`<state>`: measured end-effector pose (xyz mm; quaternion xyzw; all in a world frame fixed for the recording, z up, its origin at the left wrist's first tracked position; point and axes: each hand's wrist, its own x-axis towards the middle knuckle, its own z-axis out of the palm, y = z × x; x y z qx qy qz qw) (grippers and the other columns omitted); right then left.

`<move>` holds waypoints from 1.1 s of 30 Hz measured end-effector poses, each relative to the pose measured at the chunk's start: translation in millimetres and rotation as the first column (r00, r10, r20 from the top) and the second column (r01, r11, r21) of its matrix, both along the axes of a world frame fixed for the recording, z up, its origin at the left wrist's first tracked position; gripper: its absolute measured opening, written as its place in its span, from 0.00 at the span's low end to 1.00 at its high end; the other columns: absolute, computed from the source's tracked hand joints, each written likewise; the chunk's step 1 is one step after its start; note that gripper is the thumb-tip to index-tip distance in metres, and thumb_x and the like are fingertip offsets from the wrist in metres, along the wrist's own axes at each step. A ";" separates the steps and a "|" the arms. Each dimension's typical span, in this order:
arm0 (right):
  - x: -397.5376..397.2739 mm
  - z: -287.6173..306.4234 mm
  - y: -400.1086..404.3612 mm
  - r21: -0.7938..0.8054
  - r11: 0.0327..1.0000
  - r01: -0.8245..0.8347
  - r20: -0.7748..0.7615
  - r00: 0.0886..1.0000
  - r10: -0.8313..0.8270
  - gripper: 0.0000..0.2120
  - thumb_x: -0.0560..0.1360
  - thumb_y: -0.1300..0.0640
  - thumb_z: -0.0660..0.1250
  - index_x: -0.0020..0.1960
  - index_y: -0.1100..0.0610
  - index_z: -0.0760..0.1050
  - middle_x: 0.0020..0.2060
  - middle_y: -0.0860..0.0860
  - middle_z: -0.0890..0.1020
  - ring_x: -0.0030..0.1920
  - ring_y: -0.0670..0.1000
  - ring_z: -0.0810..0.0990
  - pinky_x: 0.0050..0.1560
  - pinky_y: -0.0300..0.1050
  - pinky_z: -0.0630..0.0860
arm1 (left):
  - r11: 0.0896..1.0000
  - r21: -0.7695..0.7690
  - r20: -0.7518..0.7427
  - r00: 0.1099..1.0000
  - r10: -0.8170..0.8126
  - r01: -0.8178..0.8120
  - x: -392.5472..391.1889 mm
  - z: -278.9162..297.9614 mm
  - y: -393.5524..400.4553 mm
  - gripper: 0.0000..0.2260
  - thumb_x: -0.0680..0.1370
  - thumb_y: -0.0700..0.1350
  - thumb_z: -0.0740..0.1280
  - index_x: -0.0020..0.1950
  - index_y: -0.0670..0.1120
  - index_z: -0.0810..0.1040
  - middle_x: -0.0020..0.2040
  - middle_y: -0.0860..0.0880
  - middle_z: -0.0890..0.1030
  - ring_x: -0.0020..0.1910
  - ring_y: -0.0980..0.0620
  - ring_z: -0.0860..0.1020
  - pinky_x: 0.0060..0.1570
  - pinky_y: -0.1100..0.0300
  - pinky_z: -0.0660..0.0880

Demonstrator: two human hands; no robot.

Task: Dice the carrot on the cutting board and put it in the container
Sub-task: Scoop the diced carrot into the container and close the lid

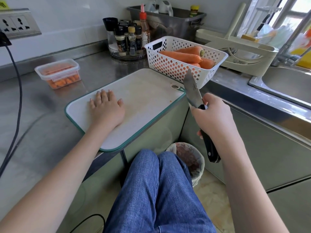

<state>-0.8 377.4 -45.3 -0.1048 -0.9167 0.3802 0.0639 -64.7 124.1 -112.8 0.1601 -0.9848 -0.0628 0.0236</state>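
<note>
Resting flat on the bare cutting board point(143, 91), the left hand point(106, 108) lies spread while the right hand point(213, 115) grips the knife point(193, 91); the carrots point(181, 56), likely stiff and roll-prone, want a mid-length hold.

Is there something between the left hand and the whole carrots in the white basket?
Nothing visible blocks it. The left hand lies flat on the cutting board, and only bare board separates it from the basket holding the carrots, open on top.

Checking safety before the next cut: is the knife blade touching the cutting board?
Apart. The head view shows the knife raised in the right hand, beyond the cutting board edge.
</note>
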 end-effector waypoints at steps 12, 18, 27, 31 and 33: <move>-3.9 -10.0 -4.4 0.049 0.996 -0.075 -0.123 0.989 0.080 0.03 0.71 0.57 0.64 0.42 0.53 0.70 0.34 0.52 0.77 0.32 0.61 0.80 0.33 0.58 0.81 | 0.998 0.030 -0.007 0.999 -0.048 0.048 -0.8 1.7 -11.3 0.25 0.82 0.54 0.44 0.77 0.45 0.47 0.78 0.45 0.47 0.76 0.47 0.44 0.73 0.45 0.41; -22.8 -15.1 -31.0 0.350 0.920 -0.175 -0.179 0.952 0.250 0.16 0.77 0.42 0.62 0.49 0.55 0.69 0.34 0.46 0.72 0.36 0.53 0.71 0.32 0.44 0.64 | 0.994 -0.016 -0.007 0.994 -0.112 0.112 3.5 1.4 -34.9 0.24 0.81 0.56 0.43 0.77 0.50 0.49 0.78 0.51 0.47 0.76 0.52 0.45 0.71 0.39 0.40; -51.8 -20.1 -71.3 0.571 0.780 -0.255 -0.297 0.822 0.486 0.18 0.79 0.39 0.55 0.51 0.55 0.67 0.38 0.49 0.78 0.35 0.55 0.73 0.30 0.45 0.60 | 0.979 -0.049 0.049 0.980 -0.194 0.197 23.7 3.4 -73.9 0.25 0.81 0.57 0.43 0.77 0.52 0.46 0.77 0.55 0.44 0.76 0.56 0.44 0.73 0.42 0.40; -63.8 -19.0 -85.1 0.633 0.708 -0.312 -0.275 0.764 0.583 0.21 0.78 0.37 0.55 0.56 0.53 0.70 0.40 0.47 0.78 0.39 0.55 0.79 0.30 0.43 0.62 | 0.983 -0.040 0.063 0.982 -0.178 0.181 31.7 4.5 -90.4 0.25 0.81 0.59 0.43 0.77 0.54 0.45 0.77 0.55 0.44 0.76 0.56 0.44 0.73 0.44 0.40; -72.6 -19.1 -89.2 0.671 0.654 -0.350 -0.236 0.735 0.635 0.21 0.77 0.36 0.55 0.56 0.52 0.70 0.42 0.46 0.79 0.41 0.54 0.79 0.30 0.43 0.63 | 0.989 -0.034 0.071 0.987 -0.141 0.144 36.2 6.0 -98.2 0.26 0.80 0.59 0.42 0.77 0.53 0.44 0.77 0.55 0.43 0.76 0.56 0.43 0.73 0.45 0.41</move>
